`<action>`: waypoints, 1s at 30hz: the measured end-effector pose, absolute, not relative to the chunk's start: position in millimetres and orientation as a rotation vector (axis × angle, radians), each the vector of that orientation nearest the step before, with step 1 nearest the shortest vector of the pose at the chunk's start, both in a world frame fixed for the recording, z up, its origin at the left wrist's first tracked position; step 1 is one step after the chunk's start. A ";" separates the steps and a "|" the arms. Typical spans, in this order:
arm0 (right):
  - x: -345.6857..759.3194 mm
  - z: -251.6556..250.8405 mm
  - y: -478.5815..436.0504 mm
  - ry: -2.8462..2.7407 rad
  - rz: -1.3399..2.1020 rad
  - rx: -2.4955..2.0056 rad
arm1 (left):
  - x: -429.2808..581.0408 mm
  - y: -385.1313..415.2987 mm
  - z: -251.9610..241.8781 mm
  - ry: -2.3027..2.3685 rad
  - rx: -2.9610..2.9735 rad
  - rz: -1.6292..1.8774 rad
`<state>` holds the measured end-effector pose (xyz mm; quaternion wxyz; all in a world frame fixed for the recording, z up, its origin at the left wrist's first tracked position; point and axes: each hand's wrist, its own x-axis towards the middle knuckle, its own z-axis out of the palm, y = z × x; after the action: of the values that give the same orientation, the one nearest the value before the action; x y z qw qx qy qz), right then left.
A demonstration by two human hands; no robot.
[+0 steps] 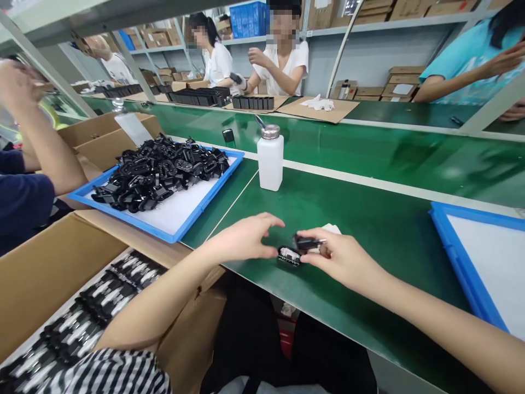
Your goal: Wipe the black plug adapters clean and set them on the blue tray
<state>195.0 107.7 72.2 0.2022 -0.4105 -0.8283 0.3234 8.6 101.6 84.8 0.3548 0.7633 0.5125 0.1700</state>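
My left hand point(250, 238) is over the front of the green bench, its thumb and fingers spread apart. The thumb tip is at the left end of a small black oval housing point(289, 256) with white parts inside; I cannot tell whether it touches. My right hand point(348, 260) pinches a black plug part point(305, 242) with what look like metal pins, just above the housing. A fingertip of that hand is also close to the housing's right end. Partly hidden behind the right hand is a white piece point(331, 229), perhaps cloth or paper.
A blue-rimmed tray point(176, 236) heaped with black plug parts stands at left. Below it, a cardboard box point(45, 279) holds rows of black and white parts. A white pump bottle point(270, 161) stands ahead; another blue tray point(455, 257) is at right. Co-workers sit across and at left.
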 end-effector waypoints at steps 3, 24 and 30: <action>192.0 77.7 105.7 -2.648 0.666 -1.077 | 12.1 98.2 75.5 1.234 2.074 0.293; 166.5 113.1 100.1 -3.037 0.114 -1.337 | 29.3 88.9 47.9 1.657 1.984 0.448; 169.9 98.3 104.8 -2.991 0.209 -1.414 | 28.0 86.2 48.3 1.519 1.936 0.519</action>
<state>169.9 104.8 98.3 -0.0863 -0.4250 -0.8989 0.0628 28.0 86.2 48.3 0.3082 0.7324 0.5745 0.1965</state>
